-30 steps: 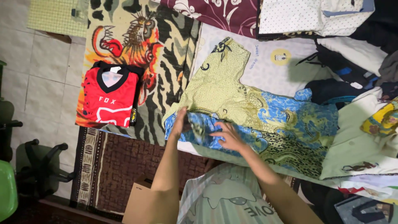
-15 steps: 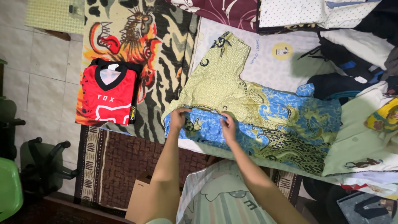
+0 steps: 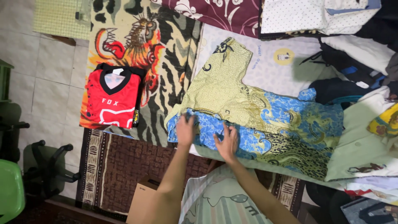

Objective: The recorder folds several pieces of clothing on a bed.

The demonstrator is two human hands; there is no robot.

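Bedding (image 3: 269,70) in pale lilac stretches ahead of me, with a tiger-print blanket (image 3: 166,54) draped on its left side. Across the sheet lies the batik shirt (image 3: 257,116), green and blue, its long axis running from the near left edge away to my right, and one yellow-green sleeve (image 3: 224,66) angling up and away from me. The shirt's blue hem end sits directly under my hands, so it lies straight ahead and close, with the bulk of the cloth off to the right. My left hand (image 3: 185,129) rests flat, fingers spread, on the hem corner nearest the blanket. My right hand (image 3: 227,143) presses flat just beside it, palm down and gripping nothing, a little nearer the middle of the garment. A folded red jersey (image 3: 111,101) sits well apart on the blanket to the left. Loose clothes (image 3: 365,145) are heaped beyond the shirt's far right end.
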